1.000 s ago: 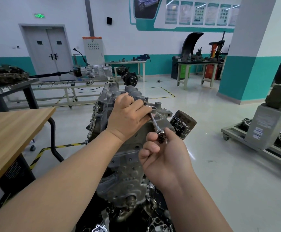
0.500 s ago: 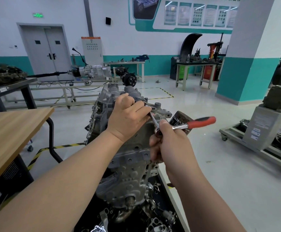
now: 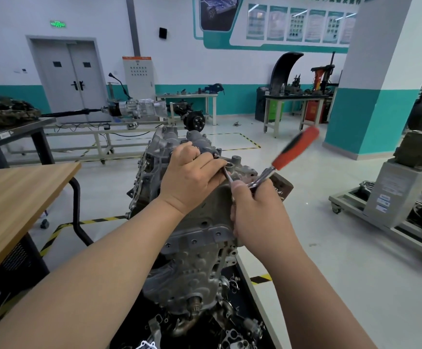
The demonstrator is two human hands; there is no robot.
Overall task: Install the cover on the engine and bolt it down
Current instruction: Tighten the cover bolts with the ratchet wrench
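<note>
A grey metal engine [image 3: 195, 260] stands upright in the middle, with its cast cover [image 3: 215, 215] facing me. My left hand [image 3: 192, 177] is curled over the cover's top edge and holds the far end of a thin extension bar [image 3: 227, 175] there. A ratchet wrench with a red and black handle [image 3: 294, 148] joins the bar's near end. My right hand [image 3: 257, 212] grips the ratchet at its head, and the handle sticks up to the right, blurred. The bolt under the bar is hidden by my left fingers.
A wooden table [image 3: 16, 197] is close on the left. A black oil filter [image 3: 284, 187] juts from the engine's right side behind my right hand. Loose metal parts [image 3: 232, 341] lie in the black tray below. A wheeled stand [image 3: 393, 212] sits to the right.
The red handle came into view and has swung from pointing right to slanting up and right. My right hand shifted up on the ratchet head. My left hand stayed put.
</note>
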